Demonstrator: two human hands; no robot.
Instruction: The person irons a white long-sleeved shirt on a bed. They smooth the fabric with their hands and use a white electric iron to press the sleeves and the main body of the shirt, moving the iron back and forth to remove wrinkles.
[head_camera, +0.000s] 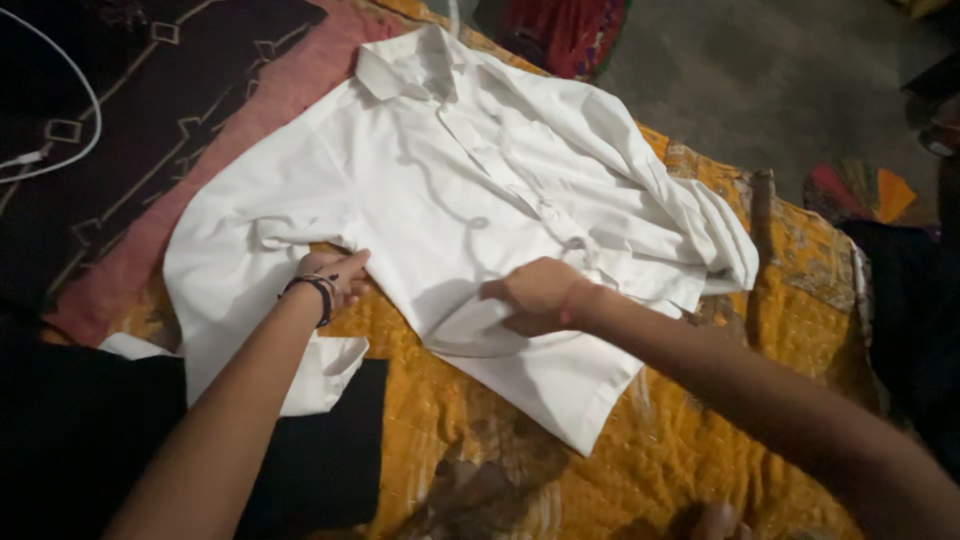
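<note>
Smoothing was probably best done outward, cloth kept taut. One white shirt (450, 190) was spread face up beyond both wrists on one yellow quilt (660, 460). Its front was gripped by the closed right hand (535, 295); the sleeve seam was pinched by the left hand (335, 275).

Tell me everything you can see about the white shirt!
The white shirt is a collared, button-front shirt of thin woven-looking cloth, lying spread out front side up on an orange quilted cloth. Its collar points toward the far end, and small buttons run down the middle. One sleeve is folded across the far side; the other lies toward the near side. It is wrinkled. The left hand presses near the armpit, and the right hand grips the fabric near the hem.
</note>
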